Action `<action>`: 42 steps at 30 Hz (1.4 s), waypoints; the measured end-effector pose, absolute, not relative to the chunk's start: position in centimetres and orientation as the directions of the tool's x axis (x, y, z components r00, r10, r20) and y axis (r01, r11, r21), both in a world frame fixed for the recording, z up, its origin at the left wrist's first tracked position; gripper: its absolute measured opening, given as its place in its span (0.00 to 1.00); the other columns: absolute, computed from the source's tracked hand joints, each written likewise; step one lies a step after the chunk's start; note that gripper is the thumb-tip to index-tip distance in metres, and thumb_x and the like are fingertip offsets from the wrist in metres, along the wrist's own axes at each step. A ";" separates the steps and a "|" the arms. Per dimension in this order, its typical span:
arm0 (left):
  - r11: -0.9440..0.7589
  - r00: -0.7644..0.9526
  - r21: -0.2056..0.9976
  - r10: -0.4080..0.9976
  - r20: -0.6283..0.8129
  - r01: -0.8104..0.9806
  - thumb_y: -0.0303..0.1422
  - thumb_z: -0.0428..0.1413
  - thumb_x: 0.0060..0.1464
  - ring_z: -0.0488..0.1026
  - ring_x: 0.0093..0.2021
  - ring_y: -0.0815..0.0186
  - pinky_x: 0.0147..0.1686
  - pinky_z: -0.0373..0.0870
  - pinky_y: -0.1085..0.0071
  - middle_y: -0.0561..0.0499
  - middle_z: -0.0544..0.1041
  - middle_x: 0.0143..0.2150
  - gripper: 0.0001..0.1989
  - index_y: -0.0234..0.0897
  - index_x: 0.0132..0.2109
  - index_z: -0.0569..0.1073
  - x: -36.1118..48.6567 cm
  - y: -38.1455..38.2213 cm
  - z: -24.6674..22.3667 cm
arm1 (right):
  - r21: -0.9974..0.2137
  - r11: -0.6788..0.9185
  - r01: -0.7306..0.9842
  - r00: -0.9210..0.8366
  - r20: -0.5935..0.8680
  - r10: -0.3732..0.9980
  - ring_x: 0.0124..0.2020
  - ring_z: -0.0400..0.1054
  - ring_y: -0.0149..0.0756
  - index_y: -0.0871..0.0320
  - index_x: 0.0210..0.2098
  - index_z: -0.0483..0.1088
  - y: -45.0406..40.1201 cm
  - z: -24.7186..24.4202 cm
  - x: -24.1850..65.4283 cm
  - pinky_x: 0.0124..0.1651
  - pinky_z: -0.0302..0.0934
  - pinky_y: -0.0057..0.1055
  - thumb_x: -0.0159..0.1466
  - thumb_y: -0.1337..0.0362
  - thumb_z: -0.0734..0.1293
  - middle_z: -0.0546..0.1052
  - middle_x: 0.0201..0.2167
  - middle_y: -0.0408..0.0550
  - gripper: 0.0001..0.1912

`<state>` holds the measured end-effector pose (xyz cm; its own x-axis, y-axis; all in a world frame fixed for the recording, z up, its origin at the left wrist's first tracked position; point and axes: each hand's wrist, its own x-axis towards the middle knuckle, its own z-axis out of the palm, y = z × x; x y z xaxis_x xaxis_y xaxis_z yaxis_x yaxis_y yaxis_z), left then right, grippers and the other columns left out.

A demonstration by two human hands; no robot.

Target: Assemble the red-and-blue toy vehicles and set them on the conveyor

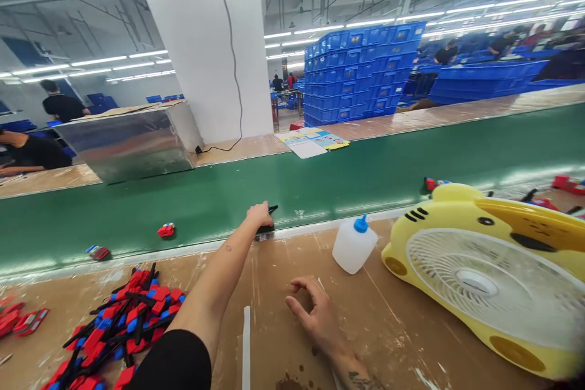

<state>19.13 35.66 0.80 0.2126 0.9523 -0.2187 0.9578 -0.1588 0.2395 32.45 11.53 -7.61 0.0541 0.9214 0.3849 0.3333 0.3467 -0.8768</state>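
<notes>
My left hand is stretched out to the near edge of the green conveyor belt. Its fingers are closed round a small black piece, mostly hidden by the hand. My right hand rests low over the brown worktop, its fingers curved and apart with nothing between them. Just beyond it stands a white squeeze bottle with a blue cap. To the left of my left forearm lies a pile of red, blue and black plastic parts.
The green belt runs across the view, carrying a red toy piece and another. A yellow animal-faced fan takes up the right side. Blue crates are stacked behind the belt. People work in the background.
</notes>
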 end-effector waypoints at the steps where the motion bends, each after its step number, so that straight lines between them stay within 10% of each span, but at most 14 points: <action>1: -0.170 0.221 0.239 0.954 -0.204 0.956 0.41 0.58 0.60 0.73 0.49 0.57 0.48 0.72 0.56 0.43 0.73 0.52 0.23 0.35 0.58 0.68 18.9 35.1 0.7 | -0.884 0.332 0.329 0.062 0.371 0.927 0.39 0.72 0.47 0.51 0.40 0.73 11.5 -7.8 32.4 0.44 0.67 0.43 0.62 0.52 0.68 0.76 0.34 0.49 0.12; 5: -0.243 0.274 0.228 0.955 -0.114 0.943 0.44 0.62 0.52 0.68 0.58 0.49 0.55 0.66 0.57 0.34 0.68 0.59 0.38 0.34 0.65 0.59 15.0 30.5 1.0 | -0.946 0.186 0.265 0.219 0.247 0.944 0.38 0.73 0.47 0.53 0.39 0.74 10.9 -8.2 32.3 0.41 0.70 0.39 0.60 0.47 0.68 0.78 0.35 0.50 0.17; 8: -0.298 0.318 0.173 0.942 -0.105 0.939 0.36 0.60 0.52 0.67 0.58 0.46 0.56 0.65 0.55 0.35 0.72 0.55 0.24 0.35 0.55 0.71 8.8 23.6 1.4 | -0.950 0.119 0.290 0.266 0.199 0.943 0.39 0.73 0.47 0.53 0.36 0.75 10.5 -7.4 32.3 0.41 0.70 0.36 0.58 0.45 0.69 0.78 0.35 0.50 0.18; 17: -0.452 0.441 -0.079 0.888 -0.131 0.888 0.31 0.55 0.59 0.69 0.56 0.45 0.47 0.73 0.53 0.31 0.73 0.54 0.09 0.33 0.44 0.77 -3.9 9.0 -3.1 | -0.778 0.464 0.423 -0.483 0.240 0.842 0.35 0.71 0.39 0.56 0.42 0.73 24.6 -1.0 16.3 0.40 0.65 0.34 0.63 0.60 0.63 0.77 0.33 0.47 0.11; 26: -0.457 0.476 -0.137 0.819 0.320 0.879 0.30 0.59 0.56 0.71 0.28 0.66 0.21 0.62 0.74 0.52 0.72 0.32 0.05 0.41 0.38 0.69 -3.0 7.2 -7.5 | -0.714 0.522 0.467 -0.585 0.192 0.788 0.57 0.62 0.51 0.60 0.50 0.71 37.9 -2.5 -1.6 0.60 0.53 0.45 0.54 0.72 0.69 0.72 0.53 0.59 0.23; 35: -0.433 0.416 0.047 0.887 0.201 0.900 0.22 0.56 0.52 0.76 0.41 0.60 0.39 0.72 0.72 0.46 0.76 0.42 0.13 0.43 0.43 0.73 -1.7 6.1 -10.6 | -0.875 0.477 0.086 -0.659 0.309 0.685 0.41 0.70 0.34 0.54 0.51 0.59 28.3 -1.1 10.4 0.47 0.64 0.33 0.59 0.65 0.69 0.73 0.46 0.48 0.22; 42: -0.286 0.409 0.744 0.912 0.019 0.604 0.29 0.50 0.59 0.76 0.40 0.61 0.41 0.70 0.70 0.48 0.79 0.41 0.18 0.41 0.55 0.72 -0.3 6.6 -4.3 | -0.966 0.245 -0.089 -0.520 0.255 0.815 0.30 0.65 0.27 0.53 0.47 0.62 17.8 0.0 22.7 0.34 0.62 0.26 0.53 0.67 0.74 0.73 0.37 0.42 0.25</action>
<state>-0.29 6.62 -4.33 0.4090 0.9123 0.0193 0.6037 -0.2864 0.7440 22.73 17.78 0.01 -0.5203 0.8152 0.2545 -0.0892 0.2445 -0.9655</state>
